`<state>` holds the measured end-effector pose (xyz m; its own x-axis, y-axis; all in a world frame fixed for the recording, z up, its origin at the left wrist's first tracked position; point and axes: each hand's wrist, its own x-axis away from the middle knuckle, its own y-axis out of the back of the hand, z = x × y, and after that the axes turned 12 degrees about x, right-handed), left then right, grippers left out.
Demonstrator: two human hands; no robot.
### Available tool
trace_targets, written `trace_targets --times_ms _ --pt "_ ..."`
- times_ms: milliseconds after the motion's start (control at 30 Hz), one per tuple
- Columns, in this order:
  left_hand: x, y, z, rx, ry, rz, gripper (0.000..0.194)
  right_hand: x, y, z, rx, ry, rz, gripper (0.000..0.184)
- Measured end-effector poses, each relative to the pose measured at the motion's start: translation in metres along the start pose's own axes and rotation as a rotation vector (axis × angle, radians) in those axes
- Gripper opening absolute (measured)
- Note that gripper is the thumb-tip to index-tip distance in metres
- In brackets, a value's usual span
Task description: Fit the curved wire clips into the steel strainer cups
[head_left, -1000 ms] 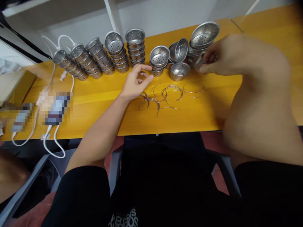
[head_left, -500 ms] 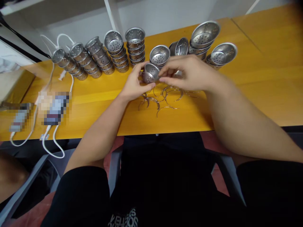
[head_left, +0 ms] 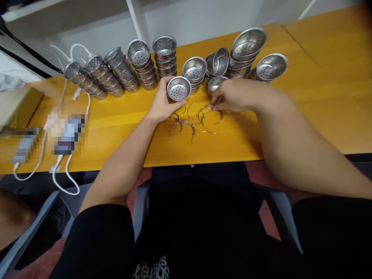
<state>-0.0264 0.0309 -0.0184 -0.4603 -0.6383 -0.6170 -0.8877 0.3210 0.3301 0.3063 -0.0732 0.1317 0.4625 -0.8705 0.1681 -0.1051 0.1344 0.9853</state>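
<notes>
My left hand point(head_left: 161, 105) grips a small perforated steel cup point(head_left: 179, 88), held upright just above the yellow table point(head_left: 116, 128). My right hand point(head_left: 236, 97) reaches down with pinched fingertips onto a scatter of thin curved wire handles point(head_left: 197, 122) lying in front of me; whether a wire is gripped I cannot make out. Behind the hands stand stacks of the same perforated cups point(head_left: 164, 54), and a loose cup point(head_left: 215, 83) sits just beyond my right fingers.
More leaning cup stacks point(head_left: 99, 73) line the back left. Larger strainer bowls point(head_left: 248, 42) are piled at the back right. A white cable point(head_left: 62, 170) and blurred devices lie at the left edge. A chair frame point(head_left: 139, 209) sits under the table.
My right hand fetched a cup from the right pile and passed it to my left hand. The left hand now holds it alone, while the right has dropped to the wire handles.
</notes>
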Motion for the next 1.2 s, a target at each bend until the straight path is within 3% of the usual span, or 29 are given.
trace_targets --times_ms 333,567,800,933,1200 --pt "-0.002 0.001 -0.001 -0.006 -0.017 -0.012 0.112 -0.003 -0.006 0.025 0.113 -0.013 -0.012 0.016" --pt "-0.003 0.001 -0.001 -0.008 -0.006 0.009 0.117 -0.001 0.002 0.017 -0.035 0.08 -0.114 0.012" --pt "-0.003 0.0 -0.003 -0.023 0.024 -0.001 0.122 0.002 0.003 0.01 -0.378 0.155 -0.222 0.013" --pt "-0.003 -0.003 -0.009 -0.021 0.043 -0.019 0.124 0.002 0.002 0.01 -0.391 0.201 -0.274 0.014" --pt "-0.005 0.0 -0.018 -0.056 0.012 -0.075 0.113 0.001 -0.002 0.02 -0.579 0.023 -0.388 0.033"
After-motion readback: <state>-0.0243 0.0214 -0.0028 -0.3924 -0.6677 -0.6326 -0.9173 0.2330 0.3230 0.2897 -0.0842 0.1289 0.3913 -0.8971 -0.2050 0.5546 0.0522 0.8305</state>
